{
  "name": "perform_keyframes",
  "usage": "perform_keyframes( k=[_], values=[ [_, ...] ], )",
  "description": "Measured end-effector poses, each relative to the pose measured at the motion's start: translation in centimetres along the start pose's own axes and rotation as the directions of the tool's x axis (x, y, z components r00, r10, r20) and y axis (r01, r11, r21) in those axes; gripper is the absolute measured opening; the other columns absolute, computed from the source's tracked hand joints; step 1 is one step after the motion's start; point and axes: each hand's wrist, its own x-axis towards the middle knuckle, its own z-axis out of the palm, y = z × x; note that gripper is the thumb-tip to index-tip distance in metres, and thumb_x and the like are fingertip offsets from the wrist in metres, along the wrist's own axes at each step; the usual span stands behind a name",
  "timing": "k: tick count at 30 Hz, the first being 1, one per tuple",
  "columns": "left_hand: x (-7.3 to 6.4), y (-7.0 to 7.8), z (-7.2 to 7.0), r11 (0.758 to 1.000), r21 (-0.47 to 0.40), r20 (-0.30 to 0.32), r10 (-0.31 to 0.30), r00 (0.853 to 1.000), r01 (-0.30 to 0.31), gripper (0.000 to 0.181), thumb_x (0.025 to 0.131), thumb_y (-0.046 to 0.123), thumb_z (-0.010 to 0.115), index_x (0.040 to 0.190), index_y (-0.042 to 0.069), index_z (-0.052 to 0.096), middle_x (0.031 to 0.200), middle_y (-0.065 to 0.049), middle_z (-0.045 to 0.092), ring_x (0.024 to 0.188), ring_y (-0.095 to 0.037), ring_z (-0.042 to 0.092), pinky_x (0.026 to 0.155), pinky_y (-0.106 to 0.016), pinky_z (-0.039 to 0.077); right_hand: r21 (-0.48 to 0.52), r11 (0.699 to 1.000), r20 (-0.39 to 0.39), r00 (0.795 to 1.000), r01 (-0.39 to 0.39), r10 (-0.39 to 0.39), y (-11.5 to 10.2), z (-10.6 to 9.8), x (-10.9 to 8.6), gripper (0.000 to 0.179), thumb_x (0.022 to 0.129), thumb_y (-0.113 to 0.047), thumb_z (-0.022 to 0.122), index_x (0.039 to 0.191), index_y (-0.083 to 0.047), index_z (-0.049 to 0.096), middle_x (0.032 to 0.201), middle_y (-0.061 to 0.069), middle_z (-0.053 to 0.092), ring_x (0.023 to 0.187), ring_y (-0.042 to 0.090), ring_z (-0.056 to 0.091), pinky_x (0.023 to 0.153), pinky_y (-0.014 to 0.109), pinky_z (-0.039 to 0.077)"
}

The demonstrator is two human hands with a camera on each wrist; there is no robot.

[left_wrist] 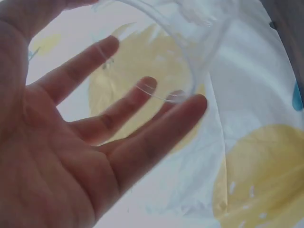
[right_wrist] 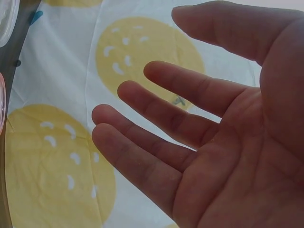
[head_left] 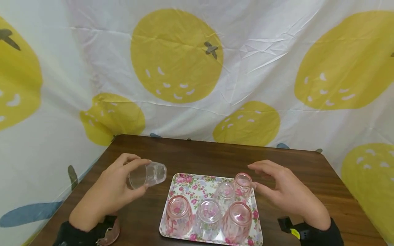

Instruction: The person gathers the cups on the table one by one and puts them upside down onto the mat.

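Note:
My left hand [head_left: 112, 186] grips a clear drinking glass [head_left: 156, 173] between thumb and fingers, off the table at the left of the tray. The glass lies tilted on its side, its wide rim toward the palm; in the left wrist view the clear glass [left_wrist: 190, 52] is partly cut off. To the right of the tray, my right hand [head_left: 284, 191] is held with fingers extended and nothing in it. Its thumb is close to the small pink glass [head_left: 243, 184] at the tray's back right corner; whether they touch I cannot tell.
A floral tray [head_left: 181, 184] sits on the dark wooden table [head_left: 197, 153]. On it stand a front-left pink glass [head_left: 178, 215], two clear glasses and a front-right pink glass [head_left: 237, 222]. Another pink glass object [head_left: 113, 234] is partly hidden by the left wrist. A fruit-print cloth [head_left: 246, 78] hangs behind.

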Motion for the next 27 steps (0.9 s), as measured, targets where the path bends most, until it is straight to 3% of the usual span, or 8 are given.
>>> perform_keyframes(
  k=[2, 6, 11, 14, 18, 22, 27],
  values=[
    [0.2, 0.0, -0.1, 0.999, -0.041, -0.028, 0.025, 0.999, -0.026, 0.056, 0.080, 0.020, 0.085, 0.131, 0.020, 0.064, 0.128, -0.007, 0.055, 0.079, -0.009, 0.059, 0.064, -0.026, 0.055, 0.002, 1.000, -0.008, 1.000, -0.006, 0.006, 0.0, 0.0, 0.0, 0.039, 0.097, -0.029, 0.070, 0.134, -0.019, 0.062, 0.131, -0.006, 0.063, 0.116, 0.016, 0.065, 0.093, 0.040, 0.057],
    [0.7, -0.1, -0.1, 0.985, -0.152, -0.095, 0.064, 0.993, -0.078, 0.059, 0.078, 0.013, 0.086, 0.131, 0.018, 0.064, 0.130, -0.006, 0.055, 0.105, -0.026, 0.065, 0.075, -0.036, 0.062, 0.005, 1.000, -0.039, 0.999, -0.012, 0.012, 0.2, 0.0, 0.0, 0.042, 0.097, -0.026, 0.071, 0.136, -0.018, 0.060, 0.132, -0.004, 0.064, 0.112, 0.017, 0.066, 0.091, 0.040, 0.058],
    [1.3, 0.0, 0.2, 0.945, -0.304, -0.154, 0.078, 0.985, -0.123, 0.062, 0.078, 0.005, 0.086, 0.134, 0.018, 0.063, 0.133, -0.002, 0.055, 0.112, -0.020, 0.061, 0.080, -0.034, 0.062, 0.052, 0.998, -0.108, 0.994, 0.021, -0.016, 0.4, 0.1, 0.2, 0.048, 0.094, -0.016, 0.073, 0.139, -0.016, 0.057, 0.131, 0.000, 0.064, 0.110, 0.015, 0.066, 0.088, 0.034, 0.059],
    [1.6, 0.1, 0.5, 0.905, -0.402, -0.149, 0.083, 0.985, -0.137, 0.062, 0.080, 0.005, 0.085, 0.136, 0.021, 0.061, 0.136, 0.001, 0.055, 0.114, -0.012, 0.058, 0.084, -0.032, 0.061, 0.102, 0.994, -0.144, 0.989, 0.031, -0.017, 0.5, 0.3, 0.4, 0.052, 0.093, -0.012, 0.074, 0.141, -0.016, 0.055, 0.131, 0.001, 0.062, 0.111, 0.010, 0.064, 0.087, 0.031, 0.060],
    [2.1, 0.3, 1.0, 0.830, -0.537, -0.121, 0.101, 0.987, -0.151, 0.062, 0.084, 0.004, 0.081, 0.139, 0.022, 0.057, 0.139, 0.002, 0.054, 0.122, -0.008, 0.057, 0.088, -0.031, 0.060, 0.175, 0.984, -0.176, 0.984, 0.017, 0.014, 0.4, 0.5, 0.6, 0.056, 0.093, -0.011, 0.074, 0.144, -0.018, 0.053, 0.131, 0.000, 0.061, 0.112, 0.009, 0.063, 0.089, 0.028, 0.059],
    [2.8, 0.7, 1.5, 0.750, -0.643, -0.101, 0.117, 0.988, -0.155, 0.064, 0.085, 0.000, 0.079, 0.142, 0.018, 0.054, 0.143, -0.003, 0.052, 0.127, -0.012, 0.057, 0.092, -0.032, 0.059, 0.238, 0.971, -0.203, 0.979, 0.020, 0.030, 0.2, 0.7, 0.9, 0.060, 0.091, -0.009, 0.075, 0.145, -0.020, 0.052, 0.134, -0.001, 0.059, 0.114, 0.015, 0.063, 0.090, 0.026, 0.058],
    [3.7, 1.4, 2.3, 0.682, -0.712, -0.095, 0.140, 0.986, -0.166, 0.065, 0.085, -0.005, 0.076, 0.144, 0.011, 0.052, 0.145, -0.012, 0.050, 0.128, -0.016, 0.057, 0.094, -0.032, 0.058, 0.295, 0.955, -0.225, 0.974, 0.044, 0.025, 0.0, 1.2, 1.2, 0.063, 0.090, -0.003, 0.075, 0.146, -0.020, 0.050, 0.139, 0.002, 0.056, 0.116, 0.019, 0.063, 0.090, 0.026, 0.058]
  ],
)
